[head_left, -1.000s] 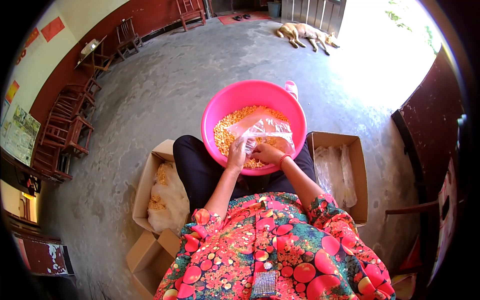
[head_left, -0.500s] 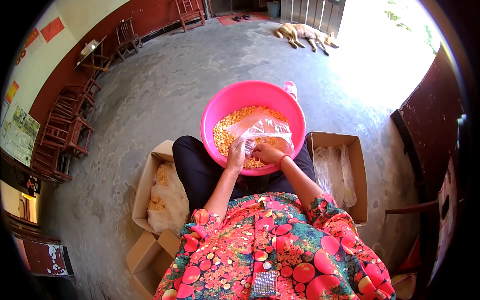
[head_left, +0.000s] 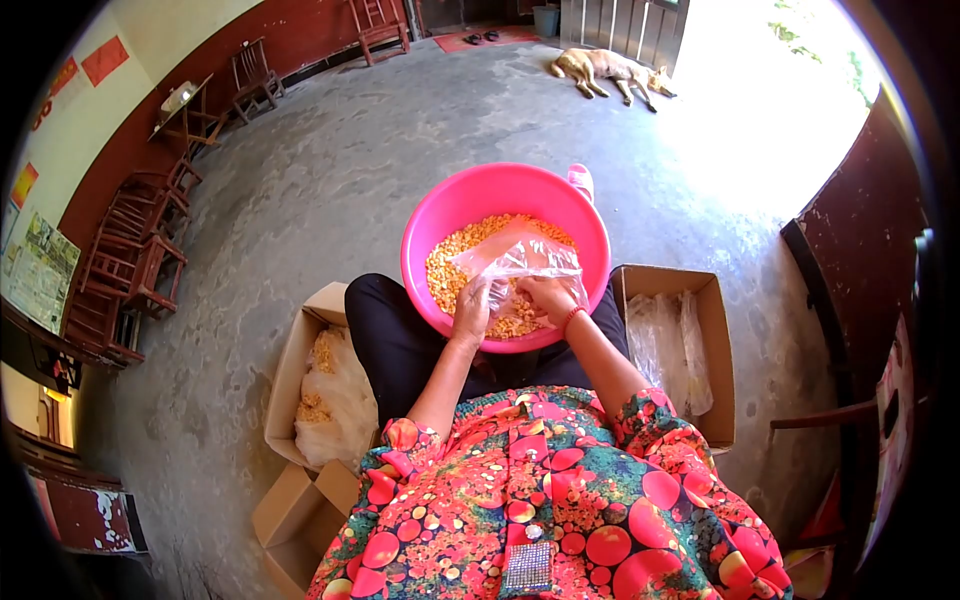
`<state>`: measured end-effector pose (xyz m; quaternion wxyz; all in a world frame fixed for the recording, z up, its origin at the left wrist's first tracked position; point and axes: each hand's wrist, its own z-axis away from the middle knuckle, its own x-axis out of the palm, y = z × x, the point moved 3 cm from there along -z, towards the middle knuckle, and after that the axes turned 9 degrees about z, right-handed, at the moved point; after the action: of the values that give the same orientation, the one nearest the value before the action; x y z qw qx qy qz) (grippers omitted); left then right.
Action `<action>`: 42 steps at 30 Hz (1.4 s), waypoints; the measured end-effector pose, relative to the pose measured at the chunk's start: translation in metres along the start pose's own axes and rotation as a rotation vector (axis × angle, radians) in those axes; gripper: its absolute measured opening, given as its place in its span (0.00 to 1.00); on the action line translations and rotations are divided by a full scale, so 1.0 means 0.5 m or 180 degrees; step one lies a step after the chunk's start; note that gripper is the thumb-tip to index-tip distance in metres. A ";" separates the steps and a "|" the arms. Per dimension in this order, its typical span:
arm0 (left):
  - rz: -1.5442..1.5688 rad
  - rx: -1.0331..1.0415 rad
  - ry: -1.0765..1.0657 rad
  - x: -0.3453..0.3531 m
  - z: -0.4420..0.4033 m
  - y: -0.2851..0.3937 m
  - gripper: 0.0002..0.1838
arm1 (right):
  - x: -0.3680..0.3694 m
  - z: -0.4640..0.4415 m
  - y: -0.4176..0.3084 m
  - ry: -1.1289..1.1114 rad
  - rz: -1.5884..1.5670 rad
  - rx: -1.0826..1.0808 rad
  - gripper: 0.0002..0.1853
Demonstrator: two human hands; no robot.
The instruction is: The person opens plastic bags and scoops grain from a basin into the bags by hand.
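A pink basin [head_left: 420, 240] sits between my knees, with loose yellow corn kernels [head_left: 462, 240] in it. A clear plastic bag [head_left: 515, 248] lies over the kernels, its mouth towards me. My left hand [head_left: 471, 310] pinches the bag's left edge, thumb and fingers closed. At the right side of the mouth, my right hand [head_left: 548, 298] has its fingers curled on the film; the fingertips are partly hidden. A red band circles the right wrist.
Left of me, a cardboard box [head_left: 285, 385] holds filled plastic bags [head_left: 338, 400]. Another box [head_left: 718, 340] on the right contains clear bags [head_left: 672, 350]. An open carton [head_left: 290, 505] stands at lower left. A dog [head_left: 610, 70] lies near the doorway; wooden chairs [head_left: 130, 225] line the wall.
My right hand has moved slightly up and to the right, from low over the kernels to the bag's mouth. The left hand keeps its place on the bag.
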<state>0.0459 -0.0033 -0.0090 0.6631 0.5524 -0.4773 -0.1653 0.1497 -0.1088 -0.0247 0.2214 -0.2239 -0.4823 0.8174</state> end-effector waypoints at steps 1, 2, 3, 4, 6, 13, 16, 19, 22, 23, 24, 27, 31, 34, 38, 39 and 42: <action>0.0021 -0.0035 -0.0037 0.001 0.001 0.002 0.12 | -0.008 -0.003 0.008 0.0278 -0.0427 0.0155 0.10; 0.0041 -0.0071 -0.0074 0.002 0.002 0.004 0.12 | -0.010 -0.012 0.010 0.0362 -0.0669 0.0123 0.10; 0.0041 -0.0074 -0.0077 0.003 0.003 0.004 0.12 | -0.009 -0.023 0.021 0.0365 -0.0671 0.0124 0.10; 0.0044 -0.0061 -0.0067 0.004 0.003 0.004 0.12 | -0.006 -0.033 0.031 0.0273 -0.1119 0.0044 0.11; 0.0046 -0.0047 -0.0056 0.004 0.003 0.005 0.12 | -0.004 -0.034 0.038 0.0179 -0.1566 -0.0039 0.12; 0.0011 0.0010 -0.0027 -0.004 -0.002 -0.006 0.12 | 0.008 -0.034 0.013 0.1385 0.1359 -0.1536 0.15; 0.0073 -0.0052 -0.0078 -0.002 0.002 -0.002 0.12 | 0.013 0.020 -0.033 0.0575 0.0670 -0.0903 0.14; 0.0164 -0.0130 -0.0074 -0.005 0.000 -0.008 0.12 | 0.035 0.049 -0.052 -0.0640 0.1196 -0.0596 0.13; 0.0218 -0.0147 0.0009 0.004 0.004 0.002 0.13 | 0.062 0.054 -0.047 -0.1184 0.2413 -0.0583 0.12; 0.0257 -0.0129 0.0078 0.009 0.007 0.007 0.13 | 0.063 0.044 -0.034 -0.1180 0.2404 -0.0579 0.12; 0.0255 -0.0138 0.0074 0.004 0.006 0.004 0.13 | 0.064 0.023 -0.019 -0.0866 0.2893 -0.1188 0.13; 0.0261 -0.0312 -0.0187 -0.004 0.001 -0.004 0.13 | 0.066 -0.008 0.010 -0.0307 0.3471 -0.1794 0.17; 0.0161 -0.0177 -0.0070 0.004 0.008 0.010 0.14 | 0.066 0.005 0.002 0.0008 0.3827 -0.1558 0.18; 0.0163 -0.0222 -0.0137 0.006 0.006 0.008 0.13 | 0.076 -0.015 0.025 -0.0472 0.4126 -0.1361 0.17; 0.0115 -0.0134 -0.0056 0.011 0.010 0.015 0.13 | 0.082 0.013 -0.006 -0.0899 0.4128 -0.0935 0.17; 0.0115 -0.0138 -0.0059 0.010 0.010 0.014 0.13 | 0.087 0.019 -0.012 -0.0997 0.4125 -0.1022 0.18; 0.0194 -0.0182 -0.0114 0.008 0.007 0.009 0.13 | 0.089 0.020 -0.014 -0.1117 0.4012 -0.1183 0.18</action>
<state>0.0438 -0.0067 -0.0035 0.6747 0.5154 -0.5008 -0.1684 0.1094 -0.0867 -0.0208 -0.4209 -0.3606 -0.4209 0.7181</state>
